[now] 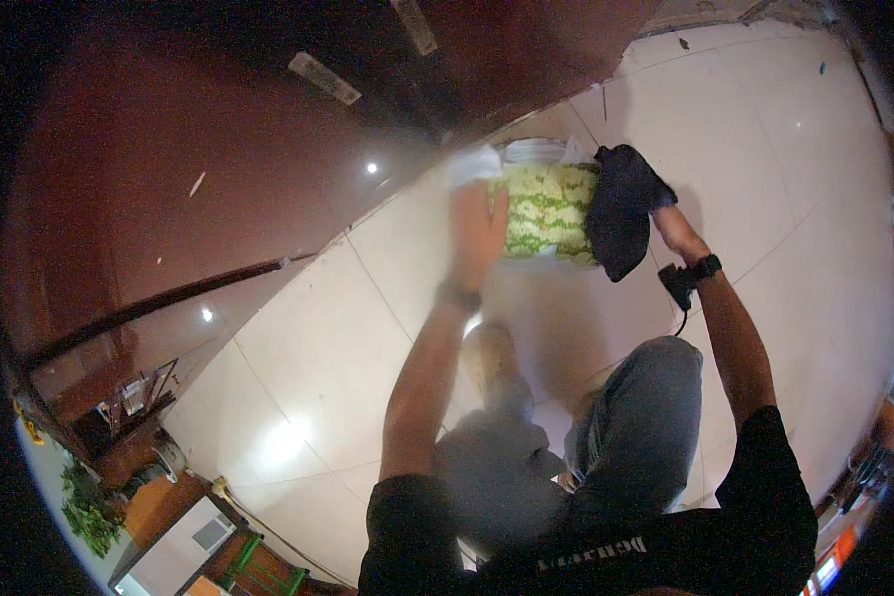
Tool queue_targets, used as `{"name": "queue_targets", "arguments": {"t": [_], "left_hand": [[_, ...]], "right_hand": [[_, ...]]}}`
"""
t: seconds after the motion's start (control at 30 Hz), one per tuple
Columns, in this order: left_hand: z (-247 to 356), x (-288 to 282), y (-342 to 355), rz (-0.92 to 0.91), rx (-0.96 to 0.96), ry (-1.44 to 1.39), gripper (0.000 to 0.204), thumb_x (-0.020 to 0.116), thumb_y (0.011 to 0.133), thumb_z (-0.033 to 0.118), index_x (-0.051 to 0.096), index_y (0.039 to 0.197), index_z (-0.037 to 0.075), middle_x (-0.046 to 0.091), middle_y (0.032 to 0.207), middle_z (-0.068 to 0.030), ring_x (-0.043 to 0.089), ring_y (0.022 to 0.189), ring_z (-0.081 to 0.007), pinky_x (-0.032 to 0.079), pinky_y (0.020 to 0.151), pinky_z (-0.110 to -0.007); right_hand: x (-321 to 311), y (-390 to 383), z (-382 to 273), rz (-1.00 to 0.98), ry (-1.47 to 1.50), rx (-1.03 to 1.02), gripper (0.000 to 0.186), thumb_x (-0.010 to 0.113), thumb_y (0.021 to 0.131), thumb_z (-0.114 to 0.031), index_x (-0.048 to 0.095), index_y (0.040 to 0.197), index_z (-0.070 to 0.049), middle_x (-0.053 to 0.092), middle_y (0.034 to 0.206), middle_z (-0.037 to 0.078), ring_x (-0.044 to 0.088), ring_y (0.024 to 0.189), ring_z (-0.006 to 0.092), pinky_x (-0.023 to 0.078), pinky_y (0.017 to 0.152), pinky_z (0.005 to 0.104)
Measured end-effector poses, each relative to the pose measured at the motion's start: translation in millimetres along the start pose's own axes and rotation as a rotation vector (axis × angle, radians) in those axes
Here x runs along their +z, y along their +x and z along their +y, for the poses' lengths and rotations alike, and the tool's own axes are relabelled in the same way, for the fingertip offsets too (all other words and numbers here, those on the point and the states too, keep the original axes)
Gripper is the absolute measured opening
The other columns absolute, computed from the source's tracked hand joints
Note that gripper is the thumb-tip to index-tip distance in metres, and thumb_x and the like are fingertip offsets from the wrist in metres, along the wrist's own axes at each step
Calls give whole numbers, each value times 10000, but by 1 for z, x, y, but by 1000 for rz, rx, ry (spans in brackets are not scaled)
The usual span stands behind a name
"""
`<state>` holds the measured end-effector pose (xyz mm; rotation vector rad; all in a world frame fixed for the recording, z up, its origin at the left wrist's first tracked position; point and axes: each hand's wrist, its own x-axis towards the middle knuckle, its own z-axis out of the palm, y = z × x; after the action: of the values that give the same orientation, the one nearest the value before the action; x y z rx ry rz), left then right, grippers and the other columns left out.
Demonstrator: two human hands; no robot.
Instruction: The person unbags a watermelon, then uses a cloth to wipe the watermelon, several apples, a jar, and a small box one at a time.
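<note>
A pale green watermelon [549,211] with darker green stripes rests on the tiled floor in front of me. Clear and white plastic bag material [538,151] shows around its edges. My left hand [479,223] lies along the melon's left side, thumb apart. White plastic bunches at its fingers and hides their tips, so the grip looks closed on the bag, though blurred. On the other side, a black cloth-like piece [626,211] covers the melon's right end. My right hand [671,223] holds that piece by its right edge; most of the fingers are hidden.
Pale floor tiles [785,159] surround the melon. A dark red, shiny panel [219,199] rises at the left and far side. At lower left are a white box [184,541], leafy greens [91,512] and a green frame [258,571]. My bent knees [656,387] are close below the melon.
</note>
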<state>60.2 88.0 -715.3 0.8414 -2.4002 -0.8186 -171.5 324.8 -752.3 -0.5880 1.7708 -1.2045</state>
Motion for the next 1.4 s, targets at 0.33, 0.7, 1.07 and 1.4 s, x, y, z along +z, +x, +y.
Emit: {"name": "queue_targets", "arguments": {"t": [0.33, 0.7, 1.07, 1.4], "left_hand": [[8, -44, -97, 78, -196, -26, 326, 517, 865, 150, 466, 1140, -18, 482, 1066, -218, 457, 953, -374, 366, 864, -463], [-64, -8, -90, -10, -609, -554, 772, 475, 909, 454, 210, 1381, -97, 279, 1426, -260, 269, 1339, -322, 210, 1093, -369], [-75, -28, -82, -116, -712, -794, 776, 530, 887, 437, 221, 1385, -72, 271, 1442, -176, 272, 1322, -266, 251, 1069, -325], [-61, -34, -163, -20, -775, -751, 621, 489, 928, 183, 73, 1369, 50, 316, 1306, -141, 370, 1166, -216, 285, 1016, -315]], "right_hand": [[50, -45, -44, -127, -291, -181, 765, 752, 725, -124, 330, 1358, -49, 450, 1347, 116, 416, 1248, 212, 325, 1061, 349], [42, -31, -15, -167, 128, -173, 744, 741, 766, -175, 322, 1368, -50, 432, 1361, 105, 401, 1255, 209, 312, 1066, 362], [38, -41, -48, -190, -362, -46, 651, 663, 844, -214, 330, 1379, -49, 417, 1379, 107, 392, 1259, 201, 294, 1071, 351], [-24, -40, 32, -46, -238, 41, 479, 548, 918, -293, 448, 1302, -23, 502, 1288, 86, 472, 1160, 201, 385, 975, 324]]}}
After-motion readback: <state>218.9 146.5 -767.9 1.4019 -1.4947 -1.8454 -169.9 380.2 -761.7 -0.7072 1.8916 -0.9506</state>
